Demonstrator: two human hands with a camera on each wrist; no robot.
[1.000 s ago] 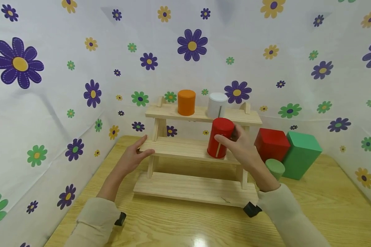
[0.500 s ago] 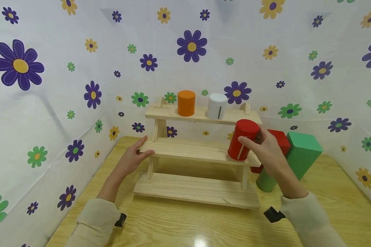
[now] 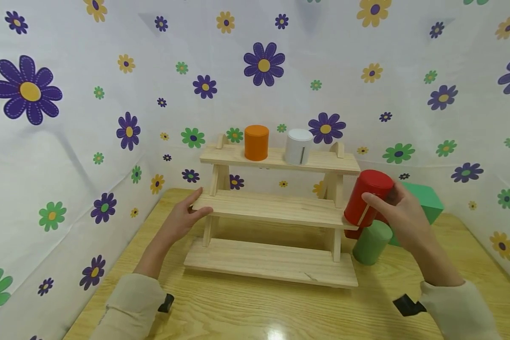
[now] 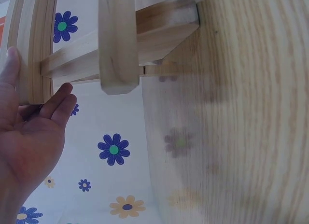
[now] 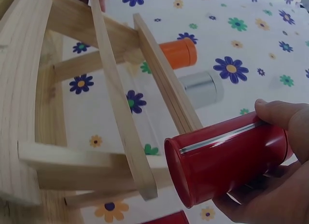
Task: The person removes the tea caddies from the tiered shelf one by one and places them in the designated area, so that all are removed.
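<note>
A red cylindrical tin (image 3: pixel 367 198) with a pale vertical stripe is tilted in my right hand (image 3: pixel 403 218), off the right end of the three-tier wooden shelf (image 3: pixel 255 206). In the right wrist view the thumb lies on one side of the tin (image 5: pixel 227 159) and the fingers curl round the other. My left hand (image 3: pixel 181 218) grips the left end of the middle tier. The left wrist view has the thumb on one face of that board (image 4: pixel 36 50) and fingers behind it. An orange tin (image 3: pixel 256 143) and a white tin (image 3: pixel 299 147) stand on the top tier.
Right of the shelf, a green tin (image 3: pixel 371 243) stands on the wooden table (image 3: pixel 238 307). Behind it are a green box (image 3: pixel 425 203) and a red box (image 3: pixel 353 233), both partly hidden by the red tin and hand. A flowered cloth (image 3: pixel 263 104) hangs behind.
My right hand has carried the red tin rightward from over the middle tier to beyond its right end, tilting it more. The left hand has stayed on the shelf.
</note>
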